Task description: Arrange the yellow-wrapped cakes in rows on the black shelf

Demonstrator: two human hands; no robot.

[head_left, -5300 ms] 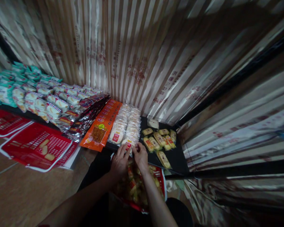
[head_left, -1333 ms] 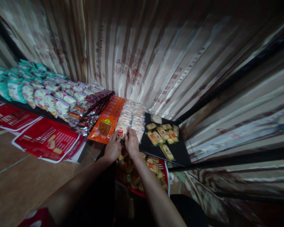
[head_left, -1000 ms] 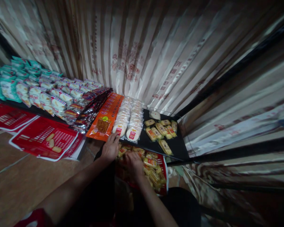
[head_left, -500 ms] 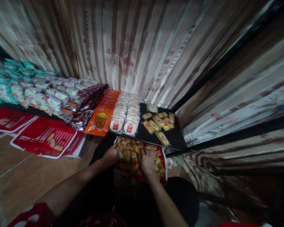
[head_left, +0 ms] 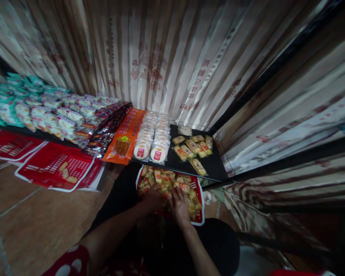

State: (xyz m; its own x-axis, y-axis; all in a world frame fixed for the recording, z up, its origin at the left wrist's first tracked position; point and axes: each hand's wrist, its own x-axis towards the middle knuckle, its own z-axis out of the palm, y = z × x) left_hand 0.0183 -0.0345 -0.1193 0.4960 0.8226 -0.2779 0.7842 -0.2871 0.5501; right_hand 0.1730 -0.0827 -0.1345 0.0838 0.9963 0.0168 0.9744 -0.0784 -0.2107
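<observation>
A red bag with a white rim (head_left: 202, 199) lies across my knees, full of small yellow wrapped biscuits (head_left: 166, 179). My left hand (head_left: 153, 199) is down among the biscuits at the near left of the bag; it is dark and its fingertips are hidden. To its right, my right hand (head_left: 179, 204) rests on the pile with its fingers stretched out and somewhat apart. Just beyond the bag, several loose wrapped biscuits (head_left: 193, 145) of the same kind lie on the black shelf (head_left: 215, 165).
Two rows of round white packaged crackers (head_left: 158, 151) stand left of the loose biscuits. Further left are an orange snack packet (head_left: 120, 143), dark red packets, white packets and green packets (head_left: 7, 109). Another red bag (head_left: 56, 165) lies on the tiled floor. A pleated curtain (head_left: 149, 53) hangs behind.
My left hand has moved from the bag's left rim rightward and nearer me, into the biscuits. My right hand stays nearly in place. Some biscuits in the bag have shifted.
</observation>
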